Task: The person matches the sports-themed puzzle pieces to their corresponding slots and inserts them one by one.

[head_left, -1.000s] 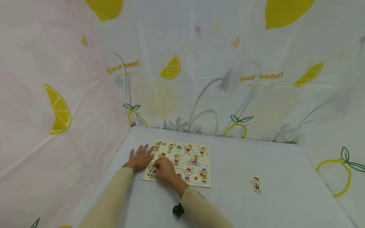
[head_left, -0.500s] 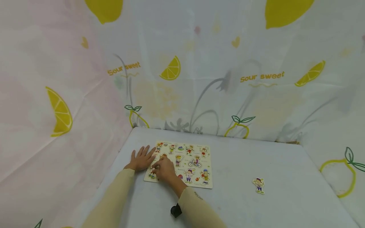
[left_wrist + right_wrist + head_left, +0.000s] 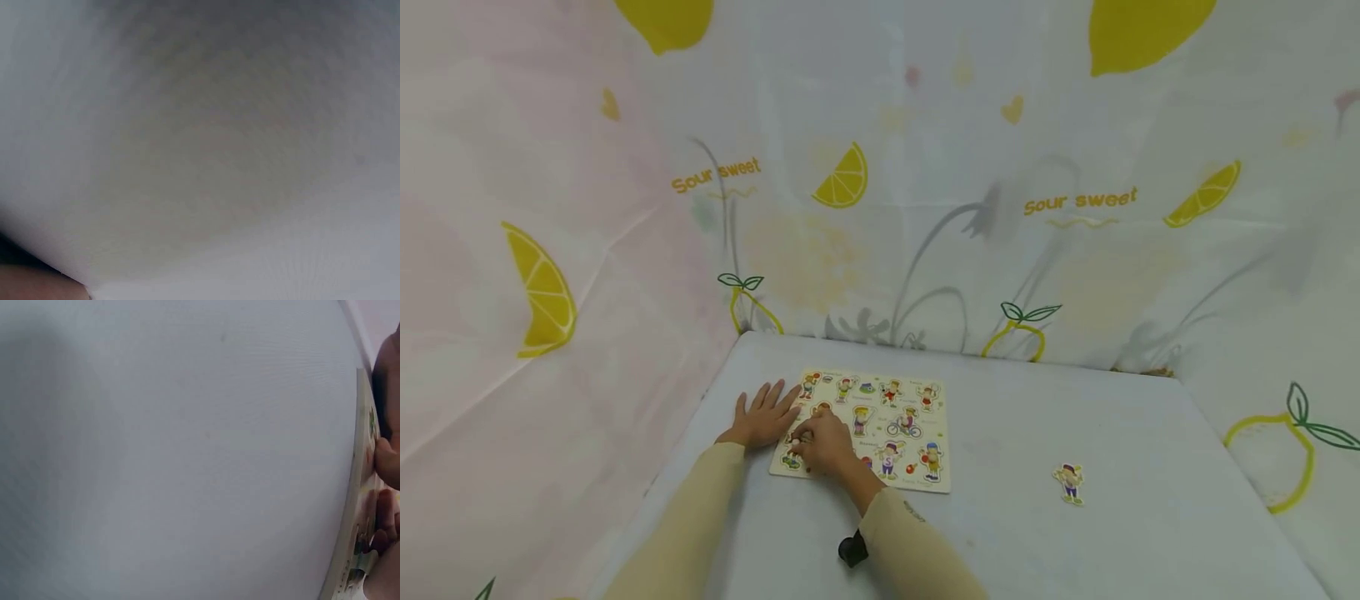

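Observation:
A cream-coloured puzzle board [image 3: 880, 398] with sports-figure pieces lies on the white table in the head view. My left hand [image 3: 766, 417], fingers spread, rests at the board's left edge with the fingertips on it. My right hand [image 3: 826, 446] is over the board's lower left, its curled fingers pinching a small puzzle piece [image 3: 791, 459]. That piece is partly hidden by the fingers. The right wrist view catches the board's edge [image 3: 351, 531] and fingers at the far right. Apart from the board, a loose baseball-player piece [image 3: 1070, 484] lies on the table to the right.
The white table [image 3: 1000, 533] meets a lemon-printed curtain [image 3: 925, 250] at the back and left. A small black object [image 3: 852, 550] is at the right sleeve's wrist. The left wrist view shows mostly blurred pale surface.
The right hand's fingers have shifted slightly over the lower-left piece, showing more of a pale spot at the fingertips. The left hand stays in place; the whole view has swayed a little.

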Demonstrator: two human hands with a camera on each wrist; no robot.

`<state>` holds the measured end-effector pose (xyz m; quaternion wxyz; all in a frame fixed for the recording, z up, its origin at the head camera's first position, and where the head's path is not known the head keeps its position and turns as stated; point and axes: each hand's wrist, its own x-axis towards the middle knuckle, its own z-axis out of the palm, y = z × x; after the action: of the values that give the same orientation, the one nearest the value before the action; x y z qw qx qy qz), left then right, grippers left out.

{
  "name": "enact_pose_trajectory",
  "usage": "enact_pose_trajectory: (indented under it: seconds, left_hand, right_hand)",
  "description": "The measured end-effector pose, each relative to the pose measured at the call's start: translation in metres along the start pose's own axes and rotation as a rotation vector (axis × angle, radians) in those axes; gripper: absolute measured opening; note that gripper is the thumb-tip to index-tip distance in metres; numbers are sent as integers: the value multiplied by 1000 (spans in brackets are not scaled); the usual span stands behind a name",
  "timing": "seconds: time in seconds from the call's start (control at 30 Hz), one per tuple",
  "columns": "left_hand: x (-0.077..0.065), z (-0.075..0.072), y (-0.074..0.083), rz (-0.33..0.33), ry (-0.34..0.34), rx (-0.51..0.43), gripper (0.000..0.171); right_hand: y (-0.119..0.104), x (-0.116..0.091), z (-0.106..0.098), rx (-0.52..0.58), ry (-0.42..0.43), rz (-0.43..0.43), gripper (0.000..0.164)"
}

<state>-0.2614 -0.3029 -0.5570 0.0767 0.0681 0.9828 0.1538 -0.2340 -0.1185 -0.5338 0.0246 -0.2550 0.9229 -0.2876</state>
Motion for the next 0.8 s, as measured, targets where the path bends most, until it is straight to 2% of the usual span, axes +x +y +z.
enact_pose_trajectory:
  seconds: [0.13, 0.27, 0.37, 0.47, 0.63, 0.8]
  left_hand:
    - [2, 0, -3, 0, -15, 15, 68]
    - [-3, -6, 1, 5, -28, -8, 68]
    - [-6, -9, 4, -1, -50, -34, 69]
    - [-7, -9, 1, -16, -56, -23, 69]
    - [-8, -11, 4, -19, -38, -23, 66]
    - [-8, -15, 11, -22, -52, -35, 66]
  right_hand:
    - [-5, 0, -7, -94, -80, -40, 15]
    - [-8, -6, -21, -190, -129, -151, 26]
    - [-1, -15, -31, -224, -78, -239, 40]
    - [11, -23, -38, -267, -4, -271, 61]
    - [35, -27, -58, -335, 0, -184, 86]
    - [60, -33, -77, -336, -27, -78, 91]
